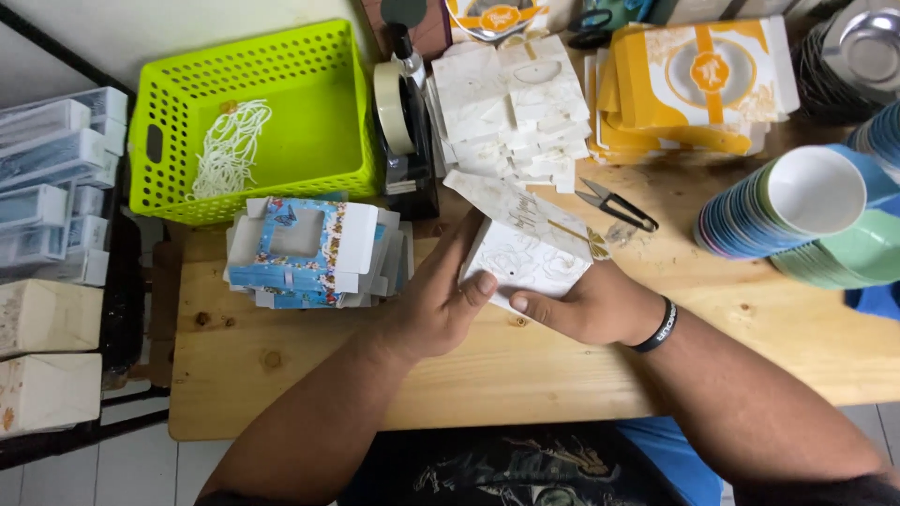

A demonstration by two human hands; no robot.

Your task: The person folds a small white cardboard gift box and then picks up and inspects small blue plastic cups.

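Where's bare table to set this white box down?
Bare wood shows on the table's near edge, below the blue flat-box stack, and right of the right hand, under the snips. The far side is crowded.

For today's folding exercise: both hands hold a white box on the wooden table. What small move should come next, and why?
Probably fold the raised flap down: the white box, gripped by left hand and right hand, looks formed but open on top.
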